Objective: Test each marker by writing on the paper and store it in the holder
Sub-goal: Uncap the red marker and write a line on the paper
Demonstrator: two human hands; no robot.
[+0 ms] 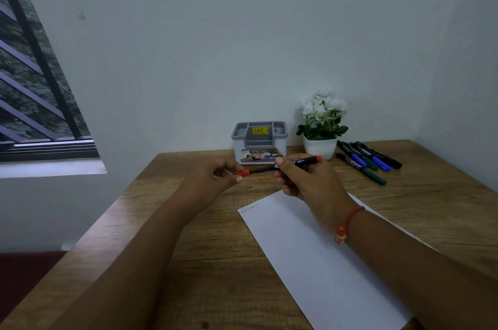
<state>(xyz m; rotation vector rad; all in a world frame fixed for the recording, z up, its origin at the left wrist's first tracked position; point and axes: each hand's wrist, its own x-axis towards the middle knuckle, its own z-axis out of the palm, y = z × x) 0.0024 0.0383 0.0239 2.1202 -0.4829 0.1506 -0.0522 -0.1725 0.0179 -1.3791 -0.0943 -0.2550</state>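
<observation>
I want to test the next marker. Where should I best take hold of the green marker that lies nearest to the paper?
Probably pinch the green marker at mid-barrel, coming from above on its near side. It lies flat on the table with that side free, while the other markers lie close behind it.

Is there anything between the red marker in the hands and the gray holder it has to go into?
Nothing visible. The red marker, held by the left hand and right hand, is just in front of the holder; the flower pot and the other markers sit to its right.
</observation>
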